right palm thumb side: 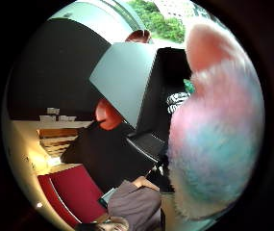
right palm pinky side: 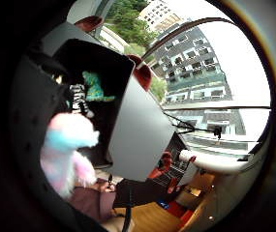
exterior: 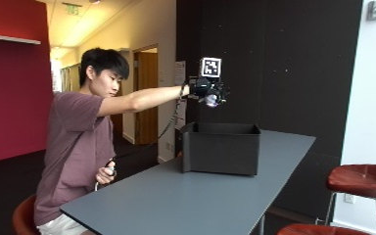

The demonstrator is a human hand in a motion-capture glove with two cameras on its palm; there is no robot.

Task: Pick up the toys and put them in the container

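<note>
A long grey table (exterior: 194,196) carries a dark open-topped container (exterior: 221,148), seen side-on from the outside view, which hides its contents. The little-finger palm view looks down into the box (right palm pinky side: 113,96) and shows a black-and-white striped toy (right palm pinky side: 79,98) and a teal toy (right palm pinky side: 97,87) lying inside. A seated person extends the gloved right hand (exterior: 207,91) above the container's near end, well clear of its rim. The hand's fingers are curled round a fluffy pastel toy (exterior: 211,101), pink, blue and white, which fills much of the thumb-side palm view (right palm thumb side: 216,130) against the palm.
</note>
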